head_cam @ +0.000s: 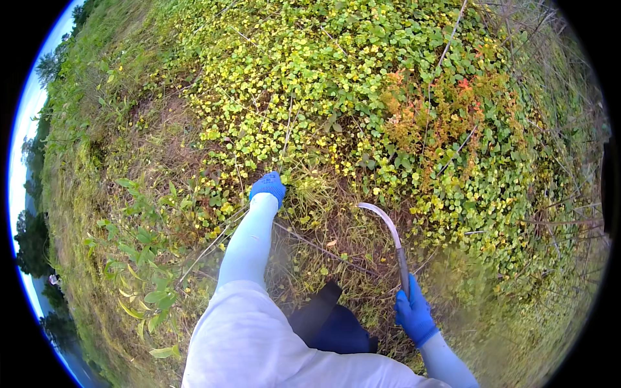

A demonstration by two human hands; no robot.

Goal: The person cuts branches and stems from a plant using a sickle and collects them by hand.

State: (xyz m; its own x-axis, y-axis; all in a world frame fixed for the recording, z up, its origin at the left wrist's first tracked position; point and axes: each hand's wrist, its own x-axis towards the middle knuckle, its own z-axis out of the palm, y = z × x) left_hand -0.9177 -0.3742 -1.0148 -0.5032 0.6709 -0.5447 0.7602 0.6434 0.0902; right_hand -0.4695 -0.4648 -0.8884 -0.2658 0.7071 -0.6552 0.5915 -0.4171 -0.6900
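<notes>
My right hand, in a blue glove, grips the handle of a sickle at the lower right. The curved metal blade arcs up and to the left above bare soil and cut-looking grass. My left hand, gloved in blue, is stretched forward at the middle, its fingers hidden by its back. It lies at the edge of the low leafy plants, beside a tuft of grass and at the foot of a thin dry stem. Whether it grips either cannot be seen.
A leafy sapling rises left of my left arm. Dry sticks cross beneath that arm, and another thin branch lies between my arms. Reddish foliage stands at the upper right, with bare twigs along the right rim.
</notes>
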